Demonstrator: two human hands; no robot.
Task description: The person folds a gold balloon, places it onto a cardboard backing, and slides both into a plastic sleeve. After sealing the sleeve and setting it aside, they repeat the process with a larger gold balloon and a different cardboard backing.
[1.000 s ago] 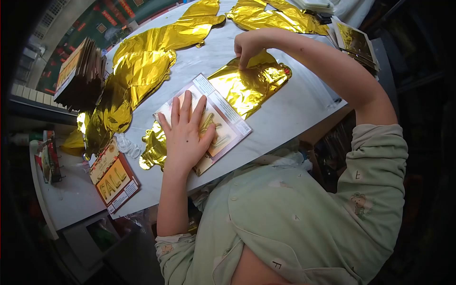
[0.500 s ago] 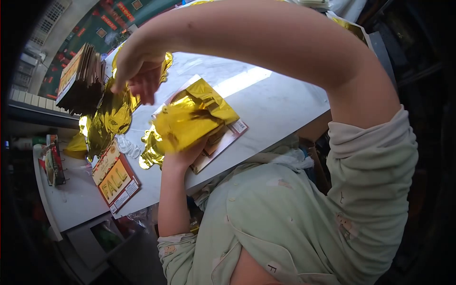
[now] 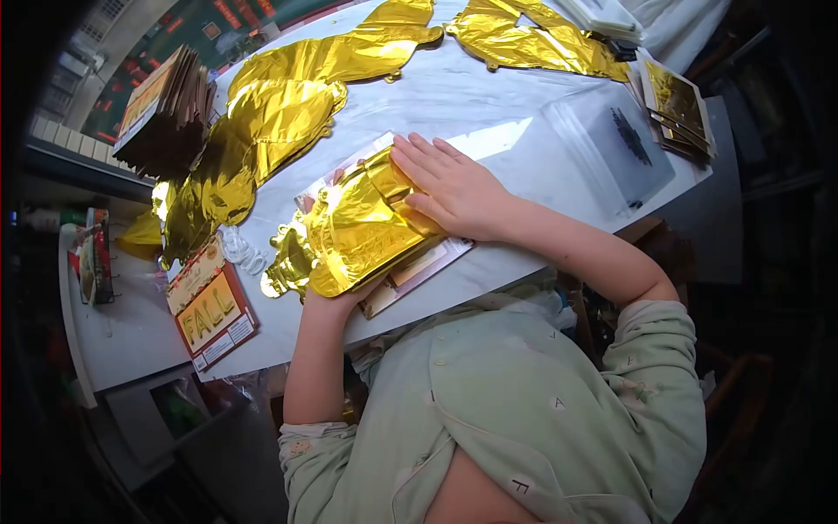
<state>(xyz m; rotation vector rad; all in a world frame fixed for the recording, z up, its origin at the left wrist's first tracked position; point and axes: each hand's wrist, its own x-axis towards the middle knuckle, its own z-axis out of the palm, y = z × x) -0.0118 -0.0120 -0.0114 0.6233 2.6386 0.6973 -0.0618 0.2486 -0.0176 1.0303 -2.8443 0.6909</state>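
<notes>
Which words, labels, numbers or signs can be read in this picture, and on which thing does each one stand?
"FALL": on the red-bordered card at lower left.
"F": on the pale green shirt, near the picture's bottom edge.
"A": on the same shirt, higher up.
Too small to read: fine print on the white label of the red-bordered card.
Too blurred to read: the red signs in the background.

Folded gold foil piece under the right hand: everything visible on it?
The shiny gold foil piece looks thin, metallic, creased and folded over. It lies diagonally above a printed rectangular card, covering much of it. The right hand rests flat on its upper right part; the left hand, mostly hidden, is underneath.
</notes>
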